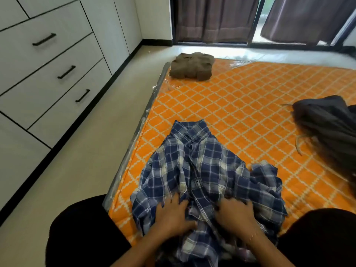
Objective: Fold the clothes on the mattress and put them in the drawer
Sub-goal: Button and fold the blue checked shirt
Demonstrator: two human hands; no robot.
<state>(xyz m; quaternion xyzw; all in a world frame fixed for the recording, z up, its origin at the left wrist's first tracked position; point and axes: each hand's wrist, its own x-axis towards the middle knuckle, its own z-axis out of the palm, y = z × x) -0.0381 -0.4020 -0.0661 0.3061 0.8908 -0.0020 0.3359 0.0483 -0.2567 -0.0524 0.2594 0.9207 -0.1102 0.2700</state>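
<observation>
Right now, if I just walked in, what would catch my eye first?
The bright orange patterned mattress fills the floor, and on its near edge lies a crumpled blue plaid shirt with the left hand and right hand pressing on its lower part. A folded brown garment sits at the far corner, a dark grey heap at the right, and white drawers line the left wall.

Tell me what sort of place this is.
Likely a bedroom: a mattress on the floor, white drawers along the wall, and curtains over a glass door.
</observation>
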